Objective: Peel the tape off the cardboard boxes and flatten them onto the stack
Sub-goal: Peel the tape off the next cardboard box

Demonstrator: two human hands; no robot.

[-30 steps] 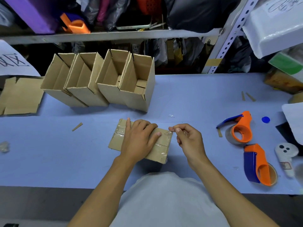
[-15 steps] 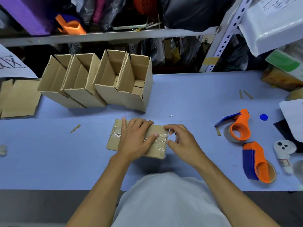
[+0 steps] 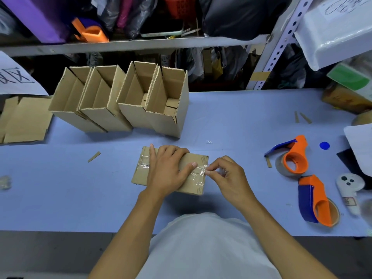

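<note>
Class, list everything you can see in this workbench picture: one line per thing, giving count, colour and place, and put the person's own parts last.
Taped box: 1, brown, lying on the table under the hands.
Clear tape: 1 strip, transparent, across the box's right end.
Open boxes: 4, brown, in a row behind it.
Flattened cardboard: stack, brown, far left; count unclear.
Tape dispensers: 2 on the table, orange and blue, at right.
Controller: 1, white, far right.
Blue disc: 1, right of the dispensers.
Table: 1, light blue.
Shelf: 1, grey, holding bags and an orange dispenser.
Left hand: 1, pressing flat on the box.
Right hand: 1, pinching the tape end.
</note>
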